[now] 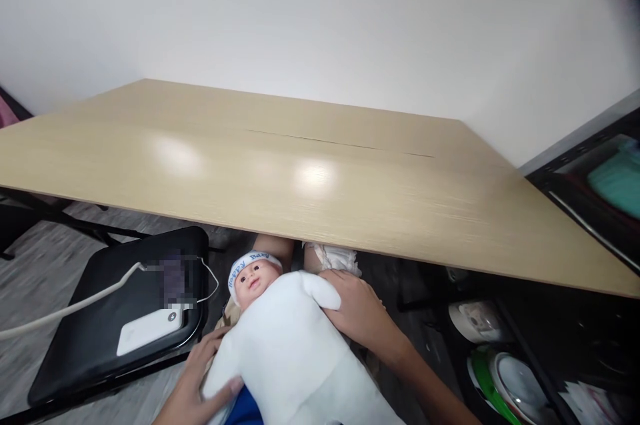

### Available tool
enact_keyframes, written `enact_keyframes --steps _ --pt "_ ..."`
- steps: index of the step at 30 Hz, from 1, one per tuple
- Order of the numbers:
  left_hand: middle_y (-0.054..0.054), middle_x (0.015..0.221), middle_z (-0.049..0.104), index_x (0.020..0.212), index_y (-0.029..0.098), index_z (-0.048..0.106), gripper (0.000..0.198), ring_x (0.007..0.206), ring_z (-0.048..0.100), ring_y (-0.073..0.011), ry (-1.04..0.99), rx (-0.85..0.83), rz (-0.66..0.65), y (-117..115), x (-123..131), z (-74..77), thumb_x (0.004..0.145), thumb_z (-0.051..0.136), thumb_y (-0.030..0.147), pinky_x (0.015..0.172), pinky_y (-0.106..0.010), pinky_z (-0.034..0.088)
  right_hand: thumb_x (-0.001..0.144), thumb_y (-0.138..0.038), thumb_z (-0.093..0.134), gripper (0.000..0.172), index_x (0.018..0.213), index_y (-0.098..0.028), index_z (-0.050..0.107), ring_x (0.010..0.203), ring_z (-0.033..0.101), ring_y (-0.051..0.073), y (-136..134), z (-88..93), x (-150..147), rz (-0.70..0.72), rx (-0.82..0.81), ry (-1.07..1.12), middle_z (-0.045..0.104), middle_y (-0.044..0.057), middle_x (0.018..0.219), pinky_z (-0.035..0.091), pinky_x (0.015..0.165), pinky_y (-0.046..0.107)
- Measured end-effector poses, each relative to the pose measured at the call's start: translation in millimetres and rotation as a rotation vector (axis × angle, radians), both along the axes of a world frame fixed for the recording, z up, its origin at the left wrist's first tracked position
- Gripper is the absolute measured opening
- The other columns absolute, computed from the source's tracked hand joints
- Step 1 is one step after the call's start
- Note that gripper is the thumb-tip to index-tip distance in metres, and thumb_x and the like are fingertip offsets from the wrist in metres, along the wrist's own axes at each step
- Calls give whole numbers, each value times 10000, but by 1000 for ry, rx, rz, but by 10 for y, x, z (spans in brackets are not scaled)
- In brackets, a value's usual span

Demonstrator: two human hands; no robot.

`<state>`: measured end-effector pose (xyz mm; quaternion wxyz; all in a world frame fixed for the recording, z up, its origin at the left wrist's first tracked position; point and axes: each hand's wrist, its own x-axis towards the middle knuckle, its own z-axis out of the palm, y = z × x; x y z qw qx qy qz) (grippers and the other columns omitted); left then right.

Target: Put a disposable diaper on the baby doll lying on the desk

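Observation:
A baby doll (287, 338) in a white suit and a white-and-blue headband lies face up on my lap, below the front edge of a light wooden table (320, 165). My left hand (197, 385) wraps round the doll's arm at the lower left, thumb on the white cloth. My right hand (357, 308) grips the doll's other arm near the shoulder. Behind that hand, under the table edge, a crumpled white cloth (335, 257) shows.
A black chair (100, 338) stands at my left with a white power bank (150, 331) and white cable on its seat. At the right, a dark rack (575, 345) holds plates (505, 381) and a teal item. A white wall lies behind the table.

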<state>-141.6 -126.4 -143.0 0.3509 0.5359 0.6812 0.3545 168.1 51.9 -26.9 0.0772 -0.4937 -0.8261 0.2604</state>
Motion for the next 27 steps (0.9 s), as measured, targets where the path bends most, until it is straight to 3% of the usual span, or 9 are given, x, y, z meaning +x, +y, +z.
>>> enact_keyframes --steps 3,5,7,10,12,15,18,22,27 --pt "-87 1243 814 1350 297 693 699 1155 779 -405 -51 -25 -132 -13 52 68 759 874 624 992 -558 681 963 -248 623 71 977 -250 693 870 742 242 -18 164 12 -54 -56 41 801 31 962 442 711 312" --pt "-49 1047 825 1314 315 695 628 983 808 -370 -69 -44 -158 -15 63 204 767 854 580 849 -492 713 938 -238 635 112 1015 -262 712 913 764 258 -49 359 90 -49 -74 109 822 33 1006 481 738 318" --pt "-28 951 805 1292 328 695 568 905 804 -347 -68 -44 -159 -6 21 417 778 836 522 800 -439 706 906 -224 659 217 1101 -285 730 968 782 276 -100 604 222 -33 -77 175 838 29 1077 530 781 339" --pt "-15 952 802 1321 341 666 562 873 796 -322 -65 -57 -255 128 -120 885 782 818 377 755 -364 679 887 -261 705 319 1187 -363 742 967 802 301 -200 975 460 -52 25 212 846 -11 1137 584 798 389" --pt "-6 969 802 1352 347 623 575 869 788 -302 -50 -67 -370 360 -215 1260 803 790 309 709 -310 639 887 -273 711 357 1210 -419 749 946 812 304 -247 1169 593 -79 142 215 849 -40 1134 599 781 406" --pt "19 1007 785 1307 331 582 489 837 767 -248 2 -50 -506 924 -292 1791 856 771 303 696 -265 583 918 -289 677 360 1229 -450 756 937 816 294 -210 1346 706 -151 298 178 850 -58 1130 588 757 402" --pt "14 1036 770 1304 290 578 521 862 742 -234 133 47 -566 1602 -283 2144 834 800 319 724 -263 550 937 -404 660 262 1167 -369 782 886 808 304 4 1391 736 -254 386 111 853 -11 1051 540 703 395" --pt "-36 1182 760 1326 249 601 551 1010 729 -263 193 188 -662 2413 -195 2258 846 801 431 802 -296 544 880 -551 695 354 1064 -264 788 879 797 360 464 1264 773 -397 424 39 851 70 975 494 682 390" --pt "-48 1083 771 1247 214 633 565 939 707 -279 319 274 -636 3136 -69 2038 764 787 465 767 -327 506 903 -608 699 422 1141 -276 807 972 791 408 1017 940 864 -479 422 -6 866 105 1068 494 707 399"
